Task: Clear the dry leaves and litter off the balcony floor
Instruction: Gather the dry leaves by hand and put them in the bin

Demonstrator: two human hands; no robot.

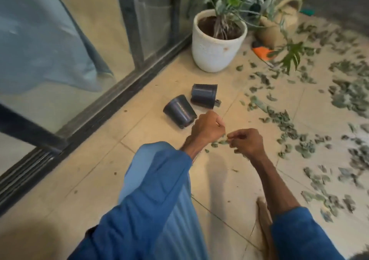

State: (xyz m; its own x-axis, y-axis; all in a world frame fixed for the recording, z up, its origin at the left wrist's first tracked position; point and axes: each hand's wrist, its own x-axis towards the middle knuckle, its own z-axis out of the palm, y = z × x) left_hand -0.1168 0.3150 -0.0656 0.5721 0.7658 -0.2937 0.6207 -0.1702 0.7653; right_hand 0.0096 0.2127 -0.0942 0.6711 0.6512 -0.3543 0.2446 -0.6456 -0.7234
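Observation:
Dry grey-green leaves (283,120) lie scattered over the beige floor tiles (151,169), thickest to the right. My left hand (207,127) is curled into a fist just above the floor, with leaves showing at its lower edge. My right hand (246,141) is close beside it, its fingers pinching a few small leaves (221,141) that lie between the two hands. Both forearms come out of blue sleeves.
Two small black plastic pots (179,112) (203,96) lie tipped over just beyond my left hand. A white planter (216,44) with a plant stands behind them. A sliding glass door track (95,110) runs along the left. An orange tool (261,53) and woven baskets (287,14) sit at the back.

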